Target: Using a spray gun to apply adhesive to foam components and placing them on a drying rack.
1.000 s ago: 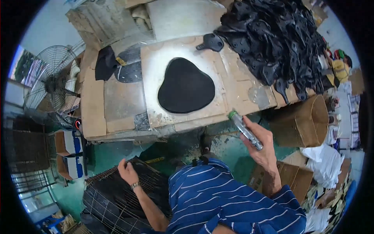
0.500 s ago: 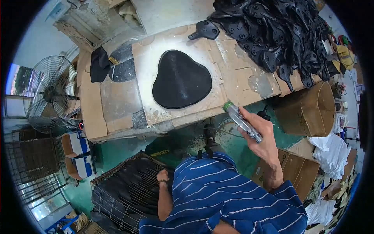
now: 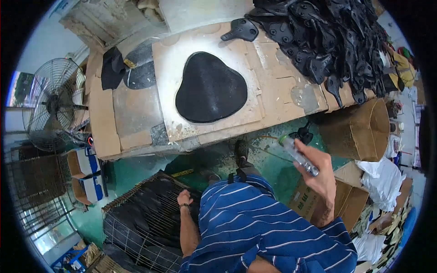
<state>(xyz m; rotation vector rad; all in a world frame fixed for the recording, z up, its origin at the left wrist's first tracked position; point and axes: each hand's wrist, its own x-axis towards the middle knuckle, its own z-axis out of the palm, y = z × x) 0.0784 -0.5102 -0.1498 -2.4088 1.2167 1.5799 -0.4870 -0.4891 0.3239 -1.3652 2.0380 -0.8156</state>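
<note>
My right hand point(image 3: 316, 169) is closed around a clear tube-shaped tool point(image 3: 298, 157) with a green end. The tool is held tilted in the air in front of the table edge, its green end toward the table. A black rounded three-lobed pad point(image 3: 211, 88) lies flat on a pale, white-dusted board point(image 3: 170, 109) on the table, apart from both hands. Low at my left side, my left hand point(image 3: 185, 198) has its fingers curled beside a wire rack point(image 3: 136, 241) of black sheet pieces. Whether it grips anything is hidden.
A large heap of black plastic saddle-shaped shells point(image 3: 318, 41) covers the right of the cardboard-covered table point(image 3: 277, 95). One shell point(image 3: 243, 30) lies apart from it. A fan point(image 3: 54, 104) stands at left. Cardboard boxes point(image 3: 364, 129) and white bags point(image 3: 381, 179) are at right.
My right hand has moved right and slightly down with the clear tool, farther from the table edge. My left hand has shifted slightly left and up. The pad stays on the board.
</note>
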